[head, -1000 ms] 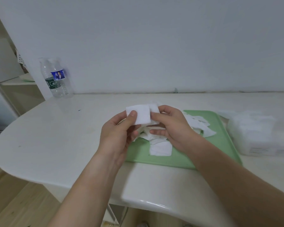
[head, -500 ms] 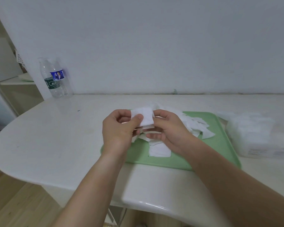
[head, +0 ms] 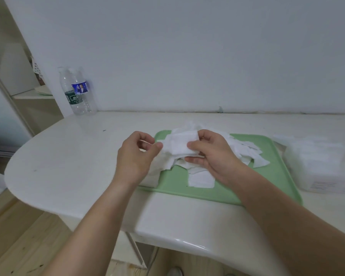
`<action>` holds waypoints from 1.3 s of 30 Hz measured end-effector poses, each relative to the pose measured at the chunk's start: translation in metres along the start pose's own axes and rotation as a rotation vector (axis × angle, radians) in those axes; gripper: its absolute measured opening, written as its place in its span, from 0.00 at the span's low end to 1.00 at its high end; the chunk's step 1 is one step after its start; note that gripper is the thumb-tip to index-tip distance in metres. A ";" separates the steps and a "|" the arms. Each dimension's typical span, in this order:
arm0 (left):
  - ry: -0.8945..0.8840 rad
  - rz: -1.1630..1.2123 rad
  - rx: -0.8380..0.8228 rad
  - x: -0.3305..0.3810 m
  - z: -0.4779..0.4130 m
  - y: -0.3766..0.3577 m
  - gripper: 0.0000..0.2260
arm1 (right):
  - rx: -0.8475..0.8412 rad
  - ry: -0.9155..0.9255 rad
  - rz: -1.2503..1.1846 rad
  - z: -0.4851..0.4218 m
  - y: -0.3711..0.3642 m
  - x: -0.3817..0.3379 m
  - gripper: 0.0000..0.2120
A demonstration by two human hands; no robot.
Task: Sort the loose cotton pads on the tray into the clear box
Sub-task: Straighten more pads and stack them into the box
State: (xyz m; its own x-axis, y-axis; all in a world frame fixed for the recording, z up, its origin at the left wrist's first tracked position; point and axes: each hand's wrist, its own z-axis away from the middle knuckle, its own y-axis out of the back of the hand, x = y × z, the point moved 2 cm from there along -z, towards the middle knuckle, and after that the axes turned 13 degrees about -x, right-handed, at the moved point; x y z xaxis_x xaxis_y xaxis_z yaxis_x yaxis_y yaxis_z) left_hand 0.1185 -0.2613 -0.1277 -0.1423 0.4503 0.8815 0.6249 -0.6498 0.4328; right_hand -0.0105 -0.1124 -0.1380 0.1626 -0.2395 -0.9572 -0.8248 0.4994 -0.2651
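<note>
Our right hand pinches a small stack of cotton pads, long axis left to right, just above the loose heap on the tray, our left hand curls at its left edge, grip unclear to us, and the clear box lies well right of those fingers, nearer the right hand.
</note>
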 end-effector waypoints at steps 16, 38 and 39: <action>0.171 -0.872 -0.206 -0.016 0.019 0.009 0.11 | 0.037 -0.020 0.121 0.001 -0.001 0.005 0.04; 0.470 1.095 -0.220 0.009 0.016 -0.010 0.07 | 0.109 -0.052 0.231 -0.001 0.004 0.008 0.03; 0.485 1.088 -0.223 0.009 0.015 -0.011 0.10 | 0.113 -0.053 0.229 -0.001 0.004 0.007 0.03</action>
State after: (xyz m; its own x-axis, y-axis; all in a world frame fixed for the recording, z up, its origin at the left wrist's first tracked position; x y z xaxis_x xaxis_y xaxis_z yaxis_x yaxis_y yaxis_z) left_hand 0.1218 -0.2407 -0.1280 0.0720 -0.6420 0.7633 0.4578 -0.6587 -0.5972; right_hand -0.0131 -0.1131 -0.1457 0.0093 -0.0671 -0.9977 -0.7783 0.6260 -0.0494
